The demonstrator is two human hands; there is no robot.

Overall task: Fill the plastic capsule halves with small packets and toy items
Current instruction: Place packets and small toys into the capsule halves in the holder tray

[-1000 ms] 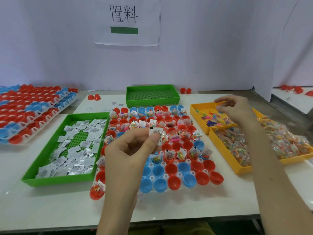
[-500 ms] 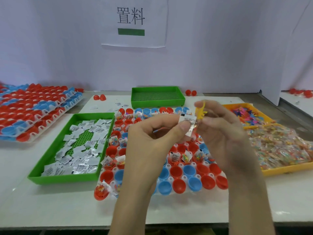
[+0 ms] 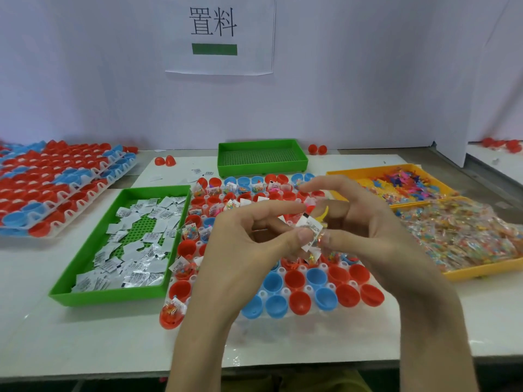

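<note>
The left hand pinches a white packet between thumb and forefinger. The right hand grips a yellow toy just behind it, both above the capsule halves in their rack. Two green trays and two yellow trays flank it. A second ago the right hand was over the yellow trays. The sign reads 置料.

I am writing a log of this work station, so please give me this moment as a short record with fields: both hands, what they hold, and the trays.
left hand: pinches a white packet above the capsule tray
right hand: holds a yellow toy beside that packet
capsule tray: red and blue halves; back rows hold items, most front halves hold none
near green tray: loose white packets
far orange tray: coloured toys
near orange tray: clear packets
</note>
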